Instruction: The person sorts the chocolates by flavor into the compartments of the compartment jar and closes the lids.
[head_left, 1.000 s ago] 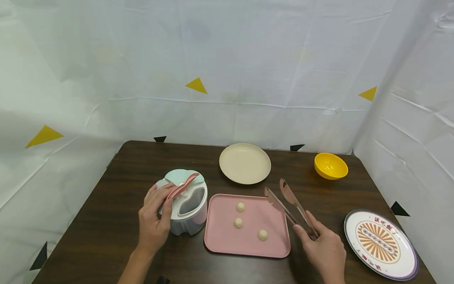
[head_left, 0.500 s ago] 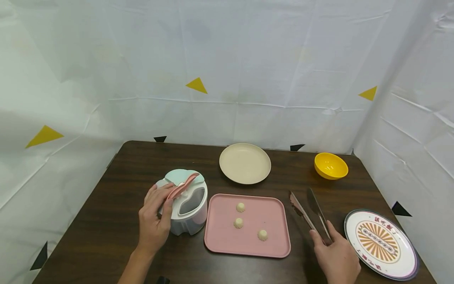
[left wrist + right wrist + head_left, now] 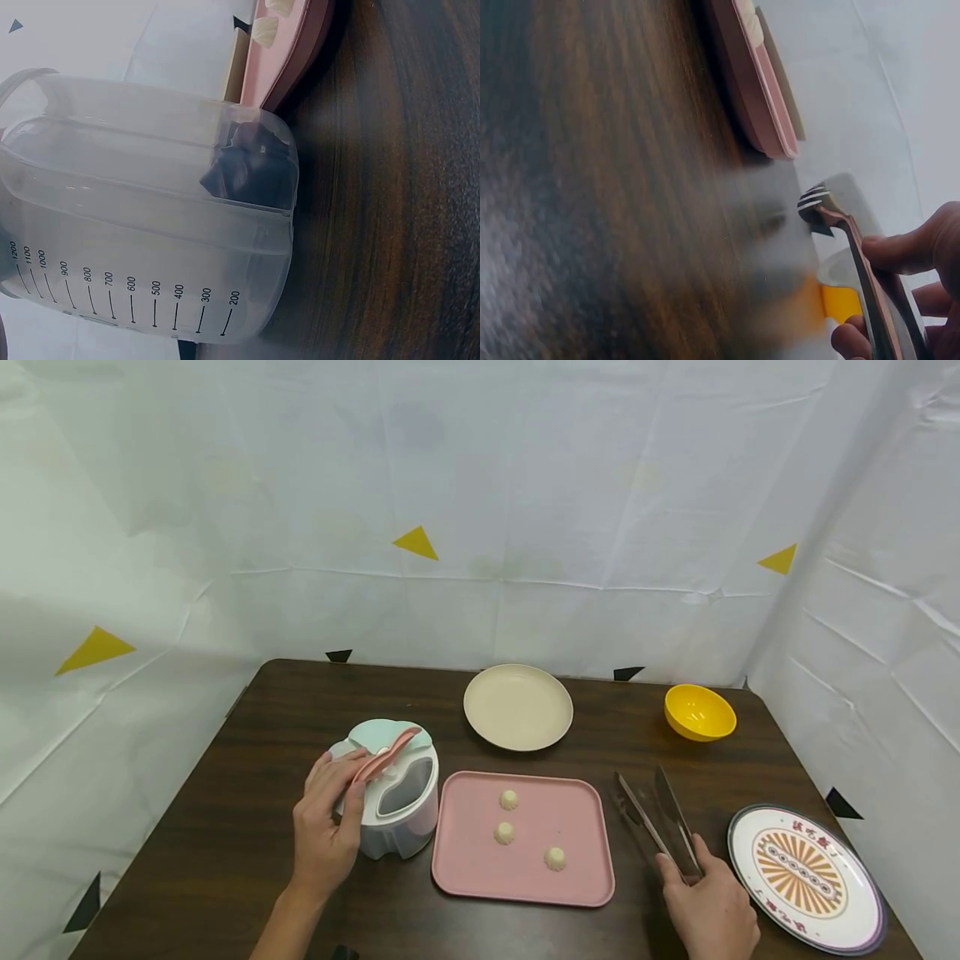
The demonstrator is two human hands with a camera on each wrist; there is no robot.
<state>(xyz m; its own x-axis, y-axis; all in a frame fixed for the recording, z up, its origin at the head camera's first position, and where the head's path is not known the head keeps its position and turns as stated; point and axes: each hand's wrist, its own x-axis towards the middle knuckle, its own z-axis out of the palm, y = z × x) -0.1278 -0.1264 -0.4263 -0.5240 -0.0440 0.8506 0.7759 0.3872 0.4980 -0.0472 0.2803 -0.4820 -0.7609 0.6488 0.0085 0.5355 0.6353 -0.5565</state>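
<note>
In the head view my left hand [image 3: 330,818] is at the lid of a clear storage container [image 3: 401,837], thumb and fingers around the lower end of its pink handle [image 3: 386,753]. The lid is white with a pale green section and a grey window. In the left wrist view the clear container [image 3: 135,225] carries volume marks, and dark pieces [image 3: 251,172] lie at its bottom. My right hand [image 3: 712,906] grips metal food tongs [image 3: 678,827], their arms apart with nothing between the tips, right of a pink tray [image 3: 480,877]. Three small cream-coloured dumpling-like pieces [image 3: 508,800] sit on the tray.
A beige plate [image 3: 517,707] lies behind the tray. At the back right stands a yellow bowl [image 3: 700,713]. A white patterned plate [image 3: 806,877] is close to my right hand, near the table's right edge. White sheeting [image 3: 495,468] hangs around the dark wooden table [image 3: 247,802].
My right hand has moved the tongs from over the tray's right edge rightward and toward me, then nearly stopped beside the patterned plate. My left hand has stayed in place.
</note>
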